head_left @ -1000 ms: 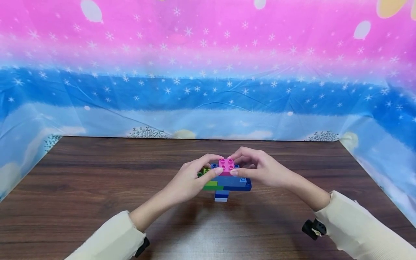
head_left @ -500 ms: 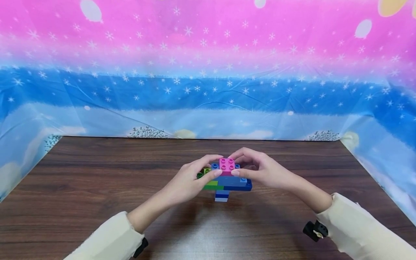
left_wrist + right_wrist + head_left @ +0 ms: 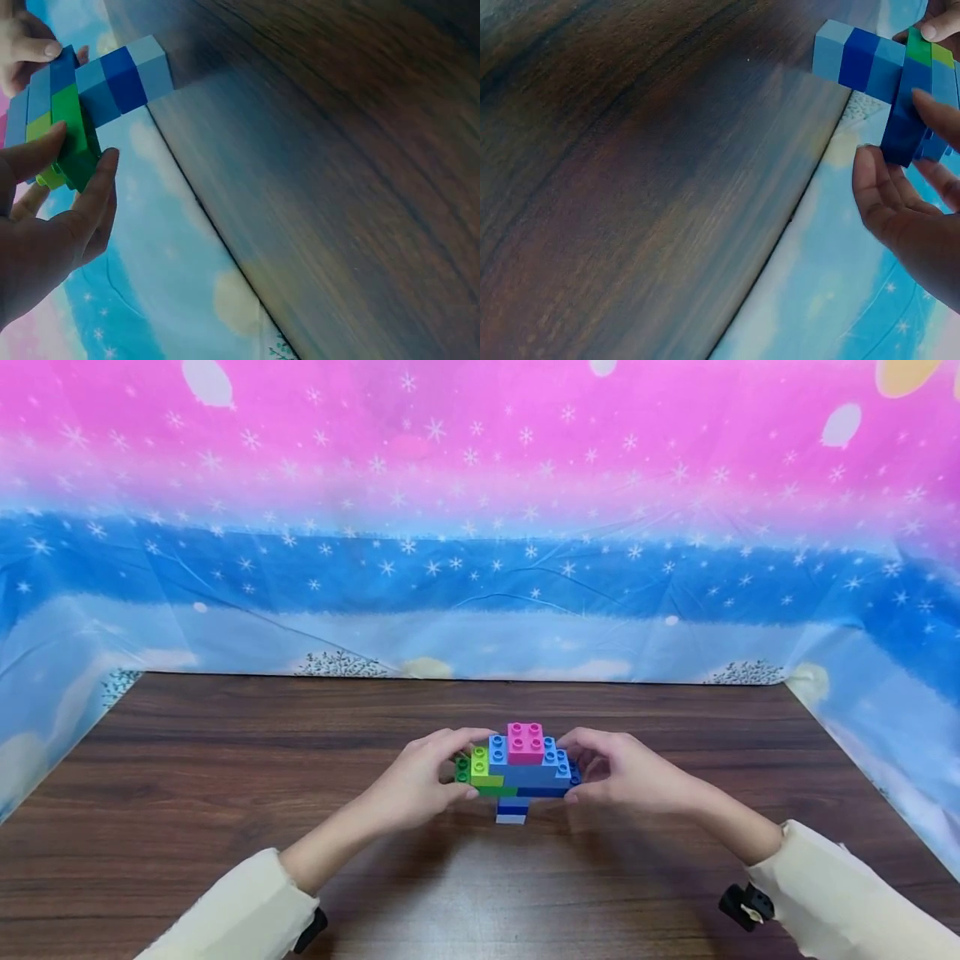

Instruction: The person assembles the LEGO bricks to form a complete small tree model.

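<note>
A structure of toy building blocks stands upright on the table, widest at mid-height above a narrow column (image 3: 512,812) of blue blocks. One pink block (image 3: 525,745) tops it, over light blue ones. My left hand (image 3: 420,783) grips the left end, its thumb and fingers about the green block (image 3: 73,131). At the other end my right hand (image 3: 633,774) holds the dark blue block (image 3: 906,124) between thumb and fingers. A lime block (image 3: 480,767) sits on the green layer near my left fingers. The far sides of the blocks are hidden in the head view.
The dark wood-grain table (image 3: 225,777) spreads around the structure. A pink and blue snowflake-patterned cloth (image 3: 480,568) hangs along its back and sides. Each wrist carries a black camera, the right one (image 3: 746,906) below a cream sleeve (image 3: 847,877).
Both hands have left the pink block and moved down and outward to the two ends of the wide layer. The structure stays in place, with more of its studs showing.
</note>
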A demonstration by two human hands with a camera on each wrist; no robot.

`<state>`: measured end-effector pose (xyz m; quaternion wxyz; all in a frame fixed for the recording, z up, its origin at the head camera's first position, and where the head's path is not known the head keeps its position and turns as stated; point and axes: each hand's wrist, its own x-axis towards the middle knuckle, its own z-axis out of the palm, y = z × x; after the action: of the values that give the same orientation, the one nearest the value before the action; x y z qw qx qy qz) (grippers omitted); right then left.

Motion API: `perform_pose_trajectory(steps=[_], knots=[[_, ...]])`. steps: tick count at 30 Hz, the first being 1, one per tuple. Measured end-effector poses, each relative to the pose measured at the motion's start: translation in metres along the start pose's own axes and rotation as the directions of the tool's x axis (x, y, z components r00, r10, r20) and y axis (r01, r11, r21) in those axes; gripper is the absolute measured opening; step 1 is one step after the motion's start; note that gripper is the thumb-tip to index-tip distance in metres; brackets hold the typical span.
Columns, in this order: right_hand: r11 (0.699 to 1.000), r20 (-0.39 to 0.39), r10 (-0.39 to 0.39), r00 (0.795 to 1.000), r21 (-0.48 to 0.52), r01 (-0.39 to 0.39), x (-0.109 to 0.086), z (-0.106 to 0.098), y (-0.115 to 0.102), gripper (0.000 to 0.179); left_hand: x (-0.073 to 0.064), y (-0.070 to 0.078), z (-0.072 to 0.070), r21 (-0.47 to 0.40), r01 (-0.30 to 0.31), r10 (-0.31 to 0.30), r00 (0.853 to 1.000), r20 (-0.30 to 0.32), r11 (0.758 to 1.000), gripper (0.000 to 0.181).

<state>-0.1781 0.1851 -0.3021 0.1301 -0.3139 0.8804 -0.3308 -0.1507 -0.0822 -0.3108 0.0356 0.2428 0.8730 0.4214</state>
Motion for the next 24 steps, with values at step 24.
perform_pose_trajectory(steps=[24], knots=[[0.918,-0.052,0.13,0.99,0.383,-0.101,0.039,0.009,0.041,0.031,0.044,-0.038,-0.009,0.004,0.267,-0.267,0.964,0.002,0.964,0.024]])
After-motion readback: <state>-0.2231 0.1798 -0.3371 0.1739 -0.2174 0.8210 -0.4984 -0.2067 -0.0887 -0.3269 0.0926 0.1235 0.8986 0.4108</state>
